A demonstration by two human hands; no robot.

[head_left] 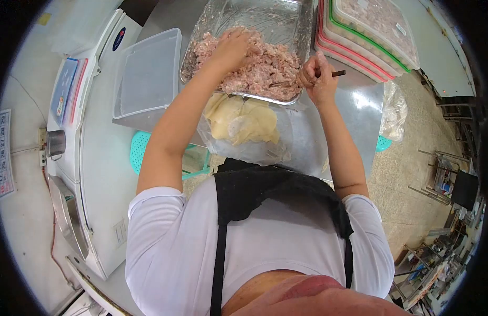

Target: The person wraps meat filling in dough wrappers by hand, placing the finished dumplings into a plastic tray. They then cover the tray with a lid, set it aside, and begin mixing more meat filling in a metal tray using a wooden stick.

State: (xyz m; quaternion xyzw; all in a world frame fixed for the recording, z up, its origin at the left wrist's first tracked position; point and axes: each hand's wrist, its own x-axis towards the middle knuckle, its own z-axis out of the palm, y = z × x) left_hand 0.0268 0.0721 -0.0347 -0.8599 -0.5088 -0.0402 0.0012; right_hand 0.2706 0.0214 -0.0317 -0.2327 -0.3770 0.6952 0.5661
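A metal tray (307, 31) holds a mass of pinkish minced filling (265, 68). My left hand (235, 49) rests on the filling near the middle of the tray; its fingertips are partly hidden there. At the tray's right edge my right hand (317, 78) is closed around a dark-handled utensil (338, 73), whose tip reaches into the filling. Just below the tray, a pile of round, pale yellow wrappers (244, 120) lies on clear plastic (254, 151).
Stacked lidded containers (360, 37) with red and green rims stand at the upper right. An empty translucent container (149, 73) is left of the tray. Further left is a white appliance (104, 174). Turquoise stools (139, 152) show below the metal table (354, 113).
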